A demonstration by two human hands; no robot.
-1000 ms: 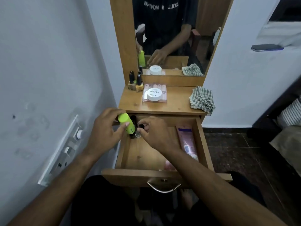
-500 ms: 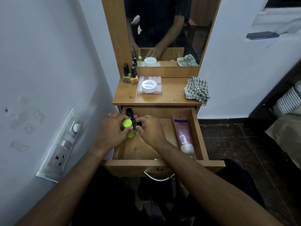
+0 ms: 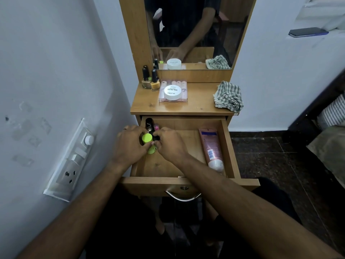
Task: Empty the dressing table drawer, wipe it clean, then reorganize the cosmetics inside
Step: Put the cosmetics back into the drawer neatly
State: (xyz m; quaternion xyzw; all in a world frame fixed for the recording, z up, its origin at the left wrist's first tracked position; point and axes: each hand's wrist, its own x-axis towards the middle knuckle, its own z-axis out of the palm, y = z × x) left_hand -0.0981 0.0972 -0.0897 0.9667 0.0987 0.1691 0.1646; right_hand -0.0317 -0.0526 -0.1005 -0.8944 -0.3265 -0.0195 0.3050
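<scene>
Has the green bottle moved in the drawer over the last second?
Yes. The green bottle, held by the left hand, has gone down into the drawer, further from its back left corner and the black bottle there.

Bedroom corner, off to the sides of the wooden furniture.

On the left wall, a white switch panel (image 3: 71, 158) with a round knob, rocker switches and a socket; above it, faint tape marks (image 3: 28, 126) on the paint. Up at the right, a dark phone (image 3: 308, 32) lying flat on a white ledge. Lower right, dark floor tiles (image 3: 270, 157) and, at the frame's edge, striped bedding (image 3: 334, 111) over a dark frame.
</scene>
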